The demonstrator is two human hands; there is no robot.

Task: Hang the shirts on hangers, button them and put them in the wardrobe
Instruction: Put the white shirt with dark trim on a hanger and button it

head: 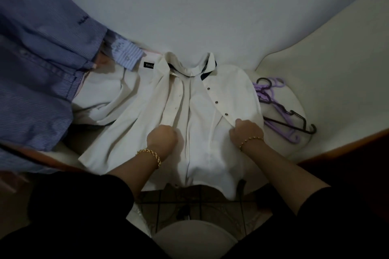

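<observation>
A white shirt (202,115) with dark buttons and a dark-lined collar lies face up and unbuttoned on a pale surface in front of me. My left hand (162,136) grips the edge of its left front panel. My right hand (245,131) pinches the edge of the right front panel, the one that carries the buttons. A pile of purple and black hangers (280,107) lies just right of the shirt. Whether a hanger sits inside the shirt is hidden.
Blue striped shirts (42,59) hang at the left, close to my left arm. More white cloth (105,92) lies under the shirt's left side. A white wall (189,6) stands behind. The pale surface (336,80) curves round to the right.
</observation>
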